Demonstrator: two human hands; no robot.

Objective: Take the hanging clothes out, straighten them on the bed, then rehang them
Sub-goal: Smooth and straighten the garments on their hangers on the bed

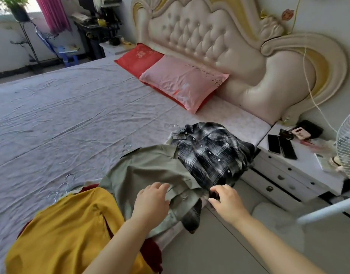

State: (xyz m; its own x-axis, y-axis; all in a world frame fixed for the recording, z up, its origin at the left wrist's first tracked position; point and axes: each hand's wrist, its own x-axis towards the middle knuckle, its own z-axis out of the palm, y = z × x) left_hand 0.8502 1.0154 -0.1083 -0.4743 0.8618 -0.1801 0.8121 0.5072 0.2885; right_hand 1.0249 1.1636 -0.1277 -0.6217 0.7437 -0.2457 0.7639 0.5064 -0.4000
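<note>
At lower centre, our left hand [152, 200] lies open on the olive shirt [150, 171], right hand [225, 198] pinching its hem — we should pull outward, evenly.

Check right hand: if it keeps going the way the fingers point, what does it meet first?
Likely the plaid shirt: the right hand points up-left at its dark hem, fingertips apparently at the edge already. Depth is unclear.

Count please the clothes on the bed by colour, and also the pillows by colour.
Yellow garment: 1
Olive-green shirt: 1
Black-and-white plaid shirt: 1
Dark red garment, mostly hidden under the yellow one: 1
Red pillow: 1
Pink pillow: 1
Total: 4 garments, 2 pillows, 6 things.
</note>
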